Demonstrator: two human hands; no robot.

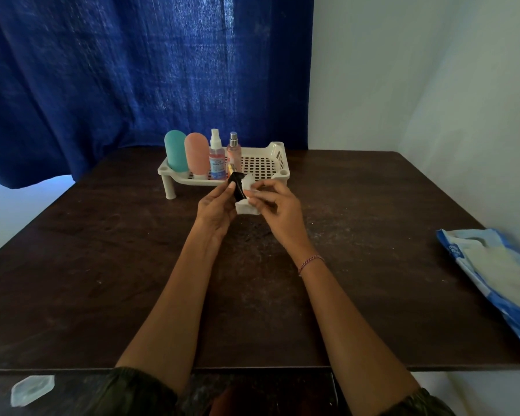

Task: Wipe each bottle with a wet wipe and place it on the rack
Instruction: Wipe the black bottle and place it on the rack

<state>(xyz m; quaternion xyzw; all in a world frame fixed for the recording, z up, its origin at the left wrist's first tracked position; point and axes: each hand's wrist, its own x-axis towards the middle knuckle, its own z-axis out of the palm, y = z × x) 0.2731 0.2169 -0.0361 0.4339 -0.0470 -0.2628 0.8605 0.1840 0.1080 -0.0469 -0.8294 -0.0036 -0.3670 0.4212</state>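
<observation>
a black bottle is being pinched by the left grip above the dark bench, beside the white rack's near edge. a wet wipe is being pinched against it by the right grip. far, the bench is being backed by a blue curtain; right, by a pale wall.

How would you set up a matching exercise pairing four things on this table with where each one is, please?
Things:
1. black bottle
2. teal bottle
3. wet wipe
4. wipe pack

Places:
A. lying at the right edge of the table
B. held in the left hand
C. standing at the left end of the rack
D. held in the right hand

Pairs: 1-B, 2-C, 3-D, 4-A
</observation>
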